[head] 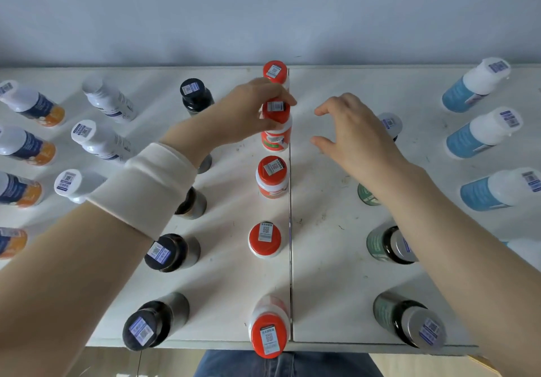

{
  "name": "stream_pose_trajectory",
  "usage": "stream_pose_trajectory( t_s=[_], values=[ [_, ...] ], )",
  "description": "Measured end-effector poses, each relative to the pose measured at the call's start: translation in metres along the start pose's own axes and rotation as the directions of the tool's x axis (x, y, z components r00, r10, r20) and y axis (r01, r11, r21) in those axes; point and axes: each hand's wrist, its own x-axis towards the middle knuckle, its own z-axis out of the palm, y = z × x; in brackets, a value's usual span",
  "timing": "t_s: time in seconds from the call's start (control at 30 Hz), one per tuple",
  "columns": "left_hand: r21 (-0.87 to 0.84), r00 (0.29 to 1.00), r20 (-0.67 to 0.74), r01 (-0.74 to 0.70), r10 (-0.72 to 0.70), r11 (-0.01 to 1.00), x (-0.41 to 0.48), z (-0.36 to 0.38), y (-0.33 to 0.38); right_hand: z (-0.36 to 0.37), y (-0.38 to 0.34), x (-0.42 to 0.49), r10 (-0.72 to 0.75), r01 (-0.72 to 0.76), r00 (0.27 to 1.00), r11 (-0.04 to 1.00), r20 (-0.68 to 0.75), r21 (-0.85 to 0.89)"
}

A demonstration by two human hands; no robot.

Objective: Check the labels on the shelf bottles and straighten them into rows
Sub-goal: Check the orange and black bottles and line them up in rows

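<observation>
White, scuffed shelf board (336, 274) fills the view, split by a dark seam (290, 230) running away from the person. The left frame edge cuts off the orange-and-navy labelled white bottles (29, 104), and the right edge clips the blue-labelled white bottles (480, 130). The left forearm, with its cream knitted wristband (146, 183), hides much of two black-capped dark bottles (164, 252); the right forearm covers most of one green-labelled dark bottle (367, 195).

Just left of the seam runs a line of red-capped bottles (268, 180). The left hand (248, 110) grips the second from the wall, a red-capped white bottle (276, 133), fingers curled round its cap. It stands upright, long axis vertical, cap towards the camera. The right hand (351, 130) hovers near it, right of the seam, fingers apart and loosely bent, holding nothing. The small code stickers (275, 105) on the caps are too fine to read.
</observation>
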Motion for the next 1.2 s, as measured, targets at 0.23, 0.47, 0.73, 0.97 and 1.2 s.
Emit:
stream_pose_trajectory(
  t_s=[0.23,0.47,0.73,0.97,1.2],
  values=[
    [0.017,1.000,-0.006,-0.020,0.020,1.000,-0.003,0.017,-0.011,0.006,0.003,0.009,0.009,-0.008,0.999,1.000,0.035,-0.015],
    [0.016,0.958,-0.272,-0.084,0.085,0.996,0.014,0.005,-0.014,0.002,0.006,0.018,-0.010,0.010,1.000,1.000,0.006,-0.015],
    [0.111,0.960,-0.201,0.218,-0.193,0.970,0.061,0.010,-0.021,0.010,0.013,0.030,0.003,-0.004,1.000,1.000,0.018,0.031],
    [-0.637,0.967,-0.201,-0.006,-0.158,0.771,0.010,-0.023,0.000,0.005,0.004,0.032,0.230,-0.258,0.961,0.540,0.154,0.801],
    [-0.850,0.973,-0.102,0.023,-0.206,0.527,-0.041,-0.007,0.022,0.003,0.002,0.000,-0.050,-0.180,0.981,0.139,0.189,0.974]
  ],
)
